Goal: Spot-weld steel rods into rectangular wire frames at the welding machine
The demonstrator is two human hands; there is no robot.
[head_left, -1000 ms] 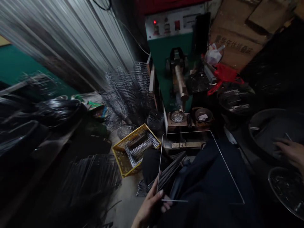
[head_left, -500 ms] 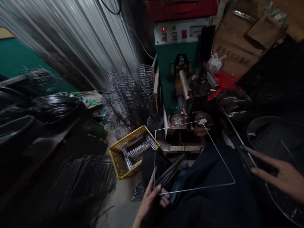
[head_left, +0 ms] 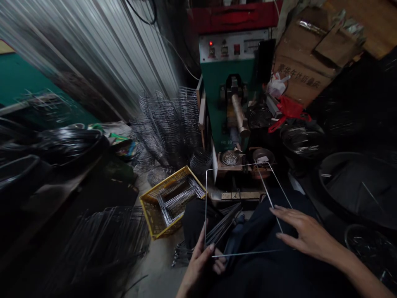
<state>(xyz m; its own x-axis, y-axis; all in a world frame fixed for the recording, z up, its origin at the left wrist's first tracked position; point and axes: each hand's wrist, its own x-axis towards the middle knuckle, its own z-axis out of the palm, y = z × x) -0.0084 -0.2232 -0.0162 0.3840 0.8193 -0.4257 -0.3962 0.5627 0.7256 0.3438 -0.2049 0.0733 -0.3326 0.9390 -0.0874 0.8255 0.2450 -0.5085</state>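
Steadying the wire frame point(head_left: 206, 194) matters most at this point: from where I stand, the left hand point(head_left: 201, 260) should keep its pinch firm at the corner and not let the loop sag or twist. The right hand point(head_left: 305, 229) would do best to hold the straight rod point(head_left: 263, 186) lightly and level with the frame's plane, since a long, thin piece gripped near one end is likely to swing and snag.

Taking the frame as a clock face, the left hand sits at about seven, thumb and fingers closed on the corner there. The right hand is at about four, palm down, thumb and index finger clasping the rod towards its near end. That rod slants across the frame, its far tip close to the top edge; I can't tell whether the two touch.

The frame itself is a slim, bright metal loop, roughly four-sided, held above the person's lap with its top corners bent fairly sharply. Its near right corner is behind the right hand, and the thumb hides whether the near left corner is joined. A bundle of wires point(head_left: 226, 225) shows through it from the lap.

Towards nine o'clock is a yellow crate point(head_left: 145, 215) holding bent wire pieces; at twelve stands a green machine point(head_left: 214, 99) with a red light lit. A dish of small metal bits point(head_left: 230, 158) lies at eleven.
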